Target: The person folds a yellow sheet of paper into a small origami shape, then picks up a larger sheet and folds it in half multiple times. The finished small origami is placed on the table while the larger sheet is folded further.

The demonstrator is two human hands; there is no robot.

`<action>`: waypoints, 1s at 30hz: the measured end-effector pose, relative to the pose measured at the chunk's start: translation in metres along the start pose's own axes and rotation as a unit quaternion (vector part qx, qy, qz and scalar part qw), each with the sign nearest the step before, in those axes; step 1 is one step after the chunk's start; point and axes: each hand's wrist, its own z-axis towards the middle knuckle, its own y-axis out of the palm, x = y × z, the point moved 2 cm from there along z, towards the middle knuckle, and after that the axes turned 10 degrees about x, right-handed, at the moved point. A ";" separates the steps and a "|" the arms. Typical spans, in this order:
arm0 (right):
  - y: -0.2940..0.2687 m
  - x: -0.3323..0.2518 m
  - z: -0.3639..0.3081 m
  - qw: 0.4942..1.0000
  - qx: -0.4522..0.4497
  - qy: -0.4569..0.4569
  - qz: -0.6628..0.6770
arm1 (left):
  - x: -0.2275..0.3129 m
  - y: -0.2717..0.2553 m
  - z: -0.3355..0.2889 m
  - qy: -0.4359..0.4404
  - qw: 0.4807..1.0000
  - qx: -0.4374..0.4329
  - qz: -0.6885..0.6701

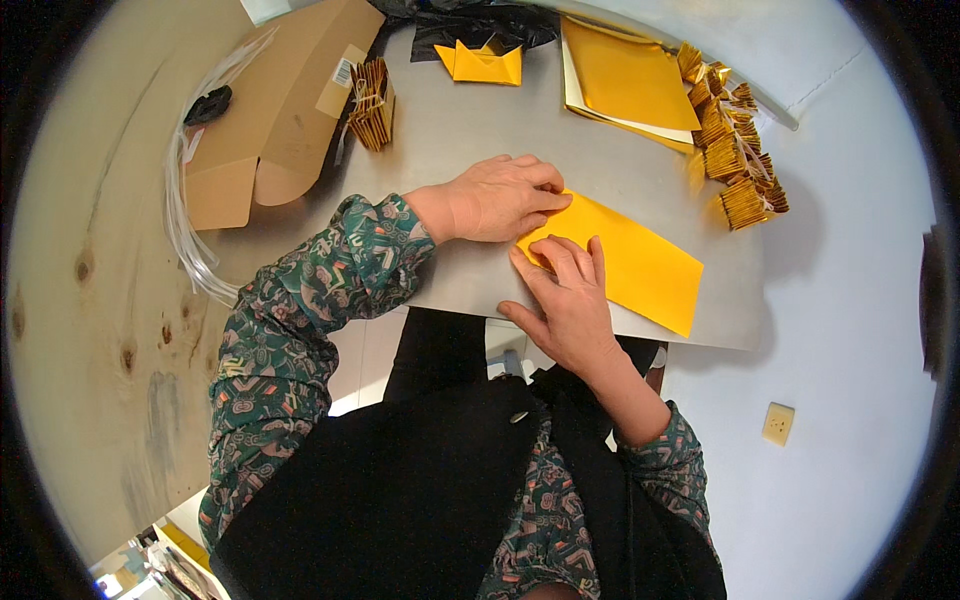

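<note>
A strip of yellow paper (640,262), which looks folded, lies slantwise on the grey metal table (440,150). My left hand (497,198) is at its upper left end, fingers bent together on the paper's edge. Just below, my right hand (568,295) rests its fingertips on the near left part of the strip, fingers spread and thumb apart towards the table edge. Both hands partly cover the strip's left end. At the far side of the table stands a gold paper boat (485,65), shaped with pointed ends.
A stack of gold sheets (630,75) lies at the far right, beside tied bundles of folded gold paper (740,165). Another bundle (371,105) stands by a cardboard box (285,100) at left. Clear plastic strapping (175,200) hangs there. Black plastic (535,22) lies behind the boat.
</note>
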 end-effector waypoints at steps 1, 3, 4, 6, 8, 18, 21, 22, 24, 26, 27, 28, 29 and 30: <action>0.000 0.001 -0.001 1.000 0.004 -0.001 0.005 | 0.001 0.000 0.001 -0.002 1.000 -0.006 -0.008; 0.001 0.002 -0.002 1.000 0.019 -0.011 0.015 | 0.002 -0.002 0.001 0.009 1.000 -0.003 -0.012; 0.001 0.003 -0.002 0.999 0.027 -0.017 0.020 | 0.002 -0.003 0.001 0.006 1.000 -0.013 -0.012; 0.002 0.003 -0.005 0.999 0.032 -0.003 0.030 | 0.003 -0.006 0.000 0.010 1.000 -0.023 -0.015; 0.002 0.002 -0.008 0.999 0.041 0.007 0.031 | 0.004 -0.008 0.000 0.011 0.999 -0.039 -0.007; 0.006 -0.003 -0.030 0.995 0.090 0.033 0.019 | 0.001 -0.015 0.004 0.035 0.994 -0.092 -0.037; 0.009 -0.006 -0.032 0.996 0.081 0.044 -0.016 | 0.000 -0.017 0.006 0.026 0.993 -0.114 -0.033; 0.010 -0.005 -0.034 0.996 0.079 0.039 -0.023 | 0.001 -0.017 0.006 0.018 0.992 -0.120 -0.026; 0.008 -0.005 -0.037 0.996 0.069 0.034 -0.041 | 0.002 -0.018 0.006 0.016 0.992 -0.123 -0.030; 0.001 -0.002 -0.042 0.996 0.059 0.044 -0.047 | 0.002 -0.020 0.007 0.015 0.992 -0.124 -0.035; -0.004 0.000 -0.046 0.996 0.055 0.048 -0.050 | 0.002 -0.020 0.008 0.016 0.992 -0.123 -0.038; -0.009 0.002 -0.050 0.995 0.049 0.059 -0.057 | 0.002 -0.020 0.008 0.009 0.991 -0.128 -0.040; -0.015 0.004 -0.054 0.995 0.045 0.070 -0.063 | 0.003 -0.020 0.008 0.010 0.992 -0.125 -0.036; -0.021 0.006 -0.059 0.993 0.041 0.081 -0.069 | 0.003 -0.020 0.007 0.005 0.991 -0.126 -0.031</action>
